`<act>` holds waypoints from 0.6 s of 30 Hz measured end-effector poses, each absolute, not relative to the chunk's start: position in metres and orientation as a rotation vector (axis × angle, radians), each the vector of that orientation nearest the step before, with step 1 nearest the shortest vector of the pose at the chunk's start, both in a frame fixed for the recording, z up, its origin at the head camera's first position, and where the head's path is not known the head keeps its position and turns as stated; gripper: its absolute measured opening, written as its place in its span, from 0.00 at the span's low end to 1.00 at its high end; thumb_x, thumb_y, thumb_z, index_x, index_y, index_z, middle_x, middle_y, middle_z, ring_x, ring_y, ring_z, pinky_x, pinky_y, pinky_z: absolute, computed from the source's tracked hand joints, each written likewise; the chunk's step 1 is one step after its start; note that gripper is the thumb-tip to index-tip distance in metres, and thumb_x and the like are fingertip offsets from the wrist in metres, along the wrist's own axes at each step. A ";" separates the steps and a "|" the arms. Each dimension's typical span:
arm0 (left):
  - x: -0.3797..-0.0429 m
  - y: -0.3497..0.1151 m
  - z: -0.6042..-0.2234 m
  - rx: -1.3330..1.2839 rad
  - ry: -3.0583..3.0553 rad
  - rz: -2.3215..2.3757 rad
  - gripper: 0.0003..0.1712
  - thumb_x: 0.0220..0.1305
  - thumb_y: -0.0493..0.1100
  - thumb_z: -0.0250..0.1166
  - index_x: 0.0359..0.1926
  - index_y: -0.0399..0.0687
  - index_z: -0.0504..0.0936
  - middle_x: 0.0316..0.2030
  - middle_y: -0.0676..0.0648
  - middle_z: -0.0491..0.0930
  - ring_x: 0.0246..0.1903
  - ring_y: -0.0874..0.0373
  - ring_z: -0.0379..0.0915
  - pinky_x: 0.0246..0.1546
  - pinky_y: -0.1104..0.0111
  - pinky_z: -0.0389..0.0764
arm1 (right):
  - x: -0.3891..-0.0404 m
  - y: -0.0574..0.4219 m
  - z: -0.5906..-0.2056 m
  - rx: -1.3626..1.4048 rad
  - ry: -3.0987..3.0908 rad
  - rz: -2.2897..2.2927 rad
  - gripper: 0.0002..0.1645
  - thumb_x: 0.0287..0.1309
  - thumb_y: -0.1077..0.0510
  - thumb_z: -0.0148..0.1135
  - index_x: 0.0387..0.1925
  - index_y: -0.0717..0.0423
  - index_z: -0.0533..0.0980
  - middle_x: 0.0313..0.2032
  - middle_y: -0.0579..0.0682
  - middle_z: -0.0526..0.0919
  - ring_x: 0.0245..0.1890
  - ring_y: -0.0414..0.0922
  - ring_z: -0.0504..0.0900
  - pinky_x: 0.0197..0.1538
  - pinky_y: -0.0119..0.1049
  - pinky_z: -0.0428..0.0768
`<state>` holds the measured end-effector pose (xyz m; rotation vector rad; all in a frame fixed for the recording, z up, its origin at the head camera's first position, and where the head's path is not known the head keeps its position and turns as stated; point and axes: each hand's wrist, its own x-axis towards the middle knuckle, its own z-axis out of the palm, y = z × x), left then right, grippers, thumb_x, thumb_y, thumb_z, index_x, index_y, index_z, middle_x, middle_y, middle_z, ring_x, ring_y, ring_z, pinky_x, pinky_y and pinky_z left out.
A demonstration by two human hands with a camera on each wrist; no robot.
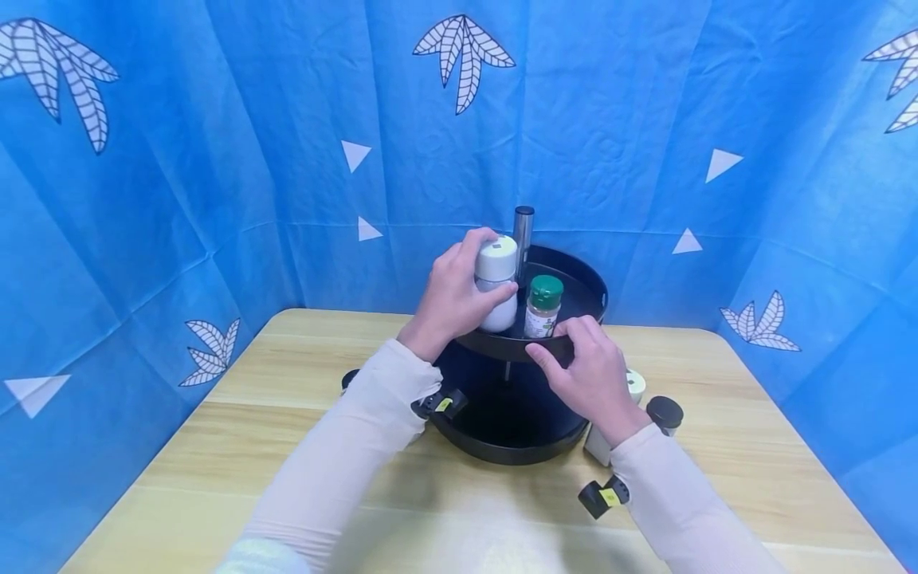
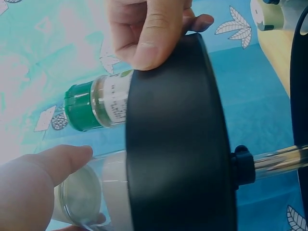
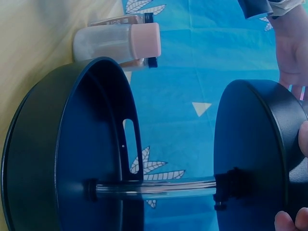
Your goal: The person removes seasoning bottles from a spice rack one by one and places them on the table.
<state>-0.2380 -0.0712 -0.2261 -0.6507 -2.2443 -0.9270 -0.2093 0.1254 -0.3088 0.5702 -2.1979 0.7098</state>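
Observation:
My left hand (image 1: 453, 293) grips a clear jar with a white lid (image 1: 496, 259), thumb and fingers around its sides, on the upper tier of a black two-tier round tray (image 1: 502, 348). Beside that jar a green-capped spice bottle (image 1: 544, 307) stands upright on the same tier. With thumb outside and fingers over the edge, my right hand (image 1: 591, 371) holds the upper tier's front rim, close to the spice bottle. In the left wrist view, the right thumb (image 2: 149, 48) presses on the outside of the rim. The jar's base is hidden behind the rim.
The lower tier (image 1: 509, 456) sits on the wooden table (image 1: 237, 470), joined by a metal post (image 1: 524, 227). Right of it stand a white-lidded container (image 1: 635, 384) and a dark-lidded jar (image 1: 664, 412). A dark cap (image 1: 349, 378) shows at left. Blue curtains (image 1: 610, 119) surround the table.

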 end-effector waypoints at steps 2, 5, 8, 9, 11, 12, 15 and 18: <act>-0.238 -0.072 -0.224 -0.654 -2.228 -0.918 0.34 0.50 0.44 0.73 0.56 0.46 0.67 0.45 0.41 0.79 0.41 0.49 0.75 0.36 0.58 0.84 | -0.210 0.126 -0.309 0.575 -2.194 0.709 0.23 0.48 0.47 0.71 0.31 0.61 0.73 0.29 0.56 0.76 0.27 0.51 0.73 0.23 0.43 0.76; -0.237 -0.075 -0.219 -0.654 -2.211 -0.907 0.33 0.50 0.44 0.73 0.56 0.45 0.68 0.45 0.40 0.79 0.40 0.49 0.75 0.36 0.58 0.84 | -0.210 0.126 -0.309 0.581 -2.190 0.710 0.23 0.47 0.47 0.72 0.31 0.61 0.73 0.29 0.56 0.76 0.27 0.50 0.72 0.23 0.42 0.76; -0.236 -0.077 -0.215 -0.647 -2.201 -0.901 0.33 0.51 0.44 0.73 0.56 0.45 0.67 0.45 0.40 0.78 0.41 0.49 0.75 0.37 0.58 0.84 | -0.210 0.127 -0.309 0.586 -2.189 0.716 0.22 0.47 0.47 0.72 0.30 0.60 0.73 0.29 0.56 0.76 0.27 0.50 0.72 0.23 0.42 0.76; -0.235 -0.078 -0.214 -0.646 -2.198 -0.898 0.33 0.51 0.44 0.72 0.56 0.45 0.67 0.45 0.40 0.78 0.41 0.49 0.75 0.36 0.58 0.85 | -0.210 0.127 -0.309 0.587 -2.188 0.719 0.22 0.47 0.47 0.72 0.30 0.60 0.73 0.29 0.56 0.76 0.27 0.50 0.72 0.23 0.42 0.76; -0.235 -0.079 -0.212 -0.645 -2.189 -0.891 0.33 0.51 0.44 0.73 0.56 0.45 0.67 0.45 0.40 0.79 0.40 0.49 0.75 0.36 0.58 0.85 | -0.210 0.127 -0.309 0.588 -2.189 0.724 0.22 0.47 0.47 0.72 0.30 0.60 0.73 0.29 0.56 0.76 0.27 0.51 0.72 0.24 0.43 0.76; -0.234 -0.080 -0.211 -0.645 -2.186 -0.887 0.34 0.51 0.44 0.73 0.56 0.45 0.67 0.45 0.40 0.79 0.40 0.49 0.75 0.37 0.58 0.85 | -0.210 0.128 -0.309 0.588 -2.189 0.726 0.22 0.47 0.47 0.72 0.30 0.60 0.73 0.29 0.56 0.76 0.27 0.51 0.72 0.24 0.43 0.76; -0.233 -0.082 -0.208 -0.647 -2.176 -0.876 0.34 0.50 0.44 0.73 0.56 0.45 0.67 0.44 0.40 0.79 0.40 0.49 0.75 0.36 0.58 0.84 | -0.210 0.128 -0.309 0.587 -2.191 0.733 0.22 0.47 0.47 0.72 0.30 0.60 0.73 0.30 0.56 0.76 0.27 0.51 0.72 0.24 0.43 0.77; -0.231 -0.084 -0.205 -0.639 -2.177 -0.866 0.34 0.51 0.44 0.72 0.56 0.45 0.67 0.44 0.40 0.78 0.40 0.48 0.75 0.36 0.58 0.84 | -0.210 0.129 -0.309 0.587 -2.194 0.737 0.22 0.47 0.47 0.72 0.31 0.60 0.73 0.30 0.56 0.76 0.28 0.51 0.73 0.24 0.43 0.77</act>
